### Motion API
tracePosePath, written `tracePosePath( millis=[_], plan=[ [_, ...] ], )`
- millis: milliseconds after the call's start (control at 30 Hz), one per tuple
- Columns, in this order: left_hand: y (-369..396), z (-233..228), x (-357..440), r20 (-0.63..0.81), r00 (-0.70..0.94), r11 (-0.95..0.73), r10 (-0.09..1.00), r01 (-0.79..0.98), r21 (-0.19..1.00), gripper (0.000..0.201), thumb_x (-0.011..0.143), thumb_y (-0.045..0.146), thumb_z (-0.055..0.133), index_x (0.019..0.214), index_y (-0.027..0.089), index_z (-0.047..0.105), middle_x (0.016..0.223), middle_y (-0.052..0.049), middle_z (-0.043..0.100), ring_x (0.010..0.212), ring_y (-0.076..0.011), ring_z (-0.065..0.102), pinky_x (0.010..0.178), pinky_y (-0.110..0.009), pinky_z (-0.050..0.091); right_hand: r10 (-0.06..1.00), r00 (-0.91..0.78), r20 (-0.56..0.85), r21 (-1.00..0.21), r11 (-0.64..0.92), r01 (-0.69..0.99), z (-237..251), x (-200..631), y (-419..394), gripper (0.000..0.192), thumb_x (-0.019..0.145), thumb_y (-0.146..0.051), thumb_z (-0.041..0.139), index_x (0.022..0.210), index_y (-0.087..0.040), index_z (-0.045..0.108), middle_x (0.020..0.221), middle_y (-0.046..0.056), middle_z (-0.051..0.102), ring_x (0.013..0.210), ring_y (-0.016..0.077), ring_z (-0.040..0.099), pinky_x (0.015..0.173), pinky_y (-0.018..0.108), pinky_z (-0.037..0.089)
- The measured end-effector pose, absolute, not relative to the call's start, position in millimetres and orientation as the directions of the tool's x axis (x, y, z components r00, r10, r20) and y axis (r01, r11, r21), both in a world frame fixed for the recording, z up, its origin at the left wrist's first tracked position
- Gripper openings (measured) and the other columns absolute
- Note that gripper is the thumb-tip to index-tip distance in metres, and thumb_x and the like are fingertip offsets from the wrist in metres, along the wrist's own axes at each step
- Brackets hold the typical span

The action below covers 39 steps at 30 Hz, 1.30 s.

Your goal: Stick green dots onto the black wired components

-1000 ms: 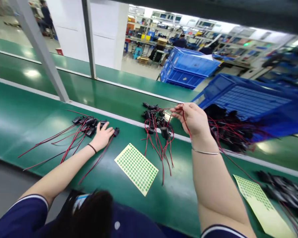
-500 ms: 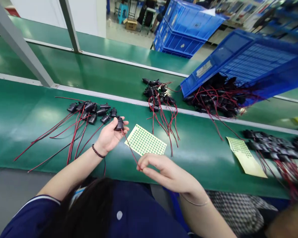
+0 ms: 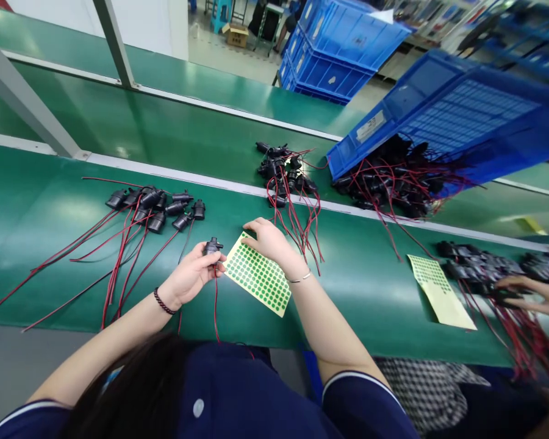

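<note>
1. The left hand reaches in from the lower left, forearm slanting up and rightward; its palm is turned partly upward, and a dark braided bracelet circles the wrist.
2. Its grip is closed to a narrow hold on a black pump-like unit; the thumb lies across the unit's lower body, with fingers behind.
3. The unit stands nearly upright above the thumb, its small nozzle end showing clear of the fingers; a red lead drops from beneath it toward the near edge of the green bench.
4. The right hand comes from the lower right, back of the hand up, fingers bent; a silver bangle sits at the wrist.
5. Its fingertips are at the far corner of the green-dot sticker sheet; whether they pinch anything I cannot tell.
6. The sheet lies on the bench, just right of the held unit; a pile of similar units lies beyond the left hand, farther left; another cluster sits beyond the right hand, its leads trailing over the pale rail.
</note>
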<state>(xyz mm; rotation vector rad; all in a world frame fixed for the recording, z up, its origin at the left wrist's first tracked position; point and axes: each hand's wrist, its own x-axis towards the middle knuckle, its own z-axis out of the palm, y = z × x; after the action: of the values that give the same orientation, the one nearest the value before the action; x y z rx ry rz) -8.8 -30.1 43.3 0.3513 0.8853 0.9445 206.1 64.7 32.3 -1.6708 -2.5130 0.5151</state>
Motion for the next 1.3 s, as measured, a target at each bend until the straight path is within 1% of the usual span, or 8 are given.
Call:
tracePosePath(
  millis=[133, 267, 467, 600, 700, 1000, 1167, 1300],
  plan=[
    [-24.0, 38.4, 8.9, -0.514, 0.2, 0.526, 0.834, -0.572, 0.63, 0.029, 0.079, 0.017, 0.07, 0.097, 0.017, 0.048, 0.083, -0.002, 0.068, 0.068, -0.0099, 0.063, 0.067, -0.024, 0.048, 0.884, -0.437, -0.163, -0.28, 0.384, 0.88, 28.0, 203.7, 76.9, 0.018, 0.082, -0.027, 0.074, 0.097, -0.018, 0.072, 0.104, 0.01, 0.065, 0.099, 0.0244, 0.061, 0.087, 0.035, 0.049],
    [-11.7, 32.7, 32.7, -0.499, 0.103, 0.467, 0.86, -0.55, 0.692, 0.036, 0.077, 0.018, 0.072, 0.102, 0.019, 0.047, 0.085, -0.001, 0.066, 0.07, -0.0101, 0.062, 0.07, -0.026, 0.046, 0.87, -0.461, -0.176, -0.352, 0.381, 0.855, 21.9, 205.6, 83.3, 0.008, 0.079, -0.021, 0.075, 0.084, -0.018, 0.07, 0.095, 0.007, 0.063, 0.091, 0.0204, 0.061, 0.081, 0.031, 0.048],
    [1.4, 14.5, 49.4, -0.38, -0.004, 0.347, 0.925, -0.4, 0.848, 0.047, 0.075, 0.02, 0.075, 0.113, 0.021, 0.048, 0.093, 0.001, 0.064, 0.079, -0.0109, 0.061, 0.081, -0.029, 0.047, 0.889, -0.444, -0.113, -0.382, 0.373, 0.845, 20.4, 207.3, 76.9, 0.007, 0.082, -0.022, 0.072, 0.087, -0.019, 0.068, 0.091, 0.006, 0.065, 0.093, 0.0222, 0.06, 0.081, 0.032, 0.047],
    [3.0, 3.4, 47.7, -0.333, -0.023, 0.308, 0.943, -0.324, 0.895, 0.046, 0.074, 0.02, 0.076, 0.113, 0.02, 0.051, 0.097, 0.0, 0.065, 0.093, -0.0129, 0.061, 0.094, -0.032, 0.045, 0.902, -0.422, -0.093, -0.397, 0.355, 0.846, 21.2, 206.5, 64.3, 0.008, 0.089, -0.02, 0.064, 0.096, -0.019, 0.069, 0.098, 0.008, 0.068, 0.091, 0.0219, 0.064, 0.08, 0.031, 0.048],
    [2.5, -0.8, 46.8, -0.305, -0.024, 0.283, 0.952, -0.309, 0.908, 0.047, 0.073, 0.02, 0.079, 0.11, 0.02, 0.051, 0.095, 0.0, 0.065, 0.094, -0.0134, 0.063, 0.098, -0.033, 0.046, 0.915, -0.395, -0.078, -0.395, 0.335, 0.855, 16.4, 206.0, 57.2, 0.015, 0.094, -0.021, 0.058, 0.103, -0.018, 0.07, 0.104, 0.01, 0.07, 0.094, 0.0233, 0.066, 0.081, 0.032, 0.05],
    [2.6, -6.4, 43.1, -0.341, -0.02, 0.324, 0.94, -0.268, 0.907, 0.051, 0.069, 0.022, 0.083, 0.108, 0.02, 0.049, 0.097, -0.001, 0.068, 0.093, -0.0153, 0.065, 0.091, -0.034, 0.05, 0.91, -0.395, 0.125, -0.414, 0.41, 0.813, -4.2, 210.1, 46.2, 0.023, 0.098, -0.023, 0.05, 0.102, -0.021, 0.072, 0.104, 0.01, 0.074, 0.097, 0.0247, 0.067, 0.092, 0.037, 0.052],
    [2.8, -0.8, 43.2, -0.399, -0.001, 0.381, 0.917, -0.295, 0.876, 0.055, 0.072, 0.021, 0.079, 0.115, 0.021, 0.045, 0.091, 0.001, 0.066, 0.072, -0.012, 0.064, 0.075, -0.031, 0.052, 0.912, -0.391, 0.123, -0.423, 0.405, 0.811, -8.6, 211.3, 45.4, 0.025, 0.098, -0.022, 0.048, 0.097, -0.02, 0.073, 0.106, 0.011, 0.075, 0.095, 0.025, 0.068, 0.091, 0.039, 0.053],
    [1.4, 0.3, 42.8, -0.395, -0.017, 0.372, 0.919, -0.299, 0.879, 0.056, 0.072, 0.021, 0.08, 0.115, 0.021, 0.045, 0.09, 0.001, 0.066, 0.074, -0.0127, 0.064, 0.076, -0.031, 0.051, 0.933, -0.329, 0.145, -0.553, 0.352, 0.755, -7.4, 210.7, 43.8, 0.021, 0.095, -0.023, 0.052, 0.091, -0.021, 0.072, 0.114, 0.011, 0.073, 0.101, 0.0243, 0.068, 0.094, 0.041, 0.054]
  ],
)
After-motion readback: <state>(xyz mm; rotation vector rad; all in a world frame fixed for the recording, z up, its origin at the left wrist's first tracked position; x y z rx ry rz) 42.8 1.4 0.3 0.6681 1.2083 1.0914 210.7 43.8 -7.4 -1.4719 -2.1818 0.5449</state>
